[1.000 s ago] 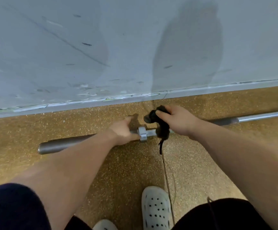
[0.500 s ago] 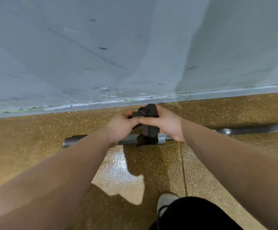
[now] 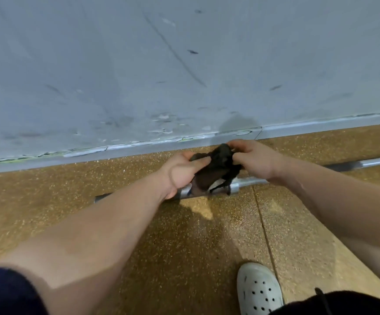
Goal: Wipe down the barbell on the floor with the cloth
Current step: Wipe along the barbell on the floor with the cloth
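Note:
A steel barbell [image 3: 248, 183] lies on the speckled floor, parallel to the wall, its left sleeve end near my left forearm and its shaft running off to the right. A dark cloth [image 3: 216, 170] is bunched just above the bar's collar. My left hand [image 3: 181, 172] grips the cloth's left side. My right hand [image 3: 256, 161] pinches its top right. The cloth's lower edge and a dangling strand hang over the sleeve beside the collar. Part of the sleeve is hidden by my left hand and arm.
A scuffed grey wall [image 3: 184, 76] with a baseboard stands close behind the bar. The brown speckled floor [image 3: 184, 246] has a seam running toward me. My white perforated clog [image 3: 259, 289] stands at the lower right, next to my dark shorts.
A second ago my left hand held the bar and only my right hand held the cloth. Now both hands hold the cloth, spread over the sleeve left of the collar. The view shifted left.

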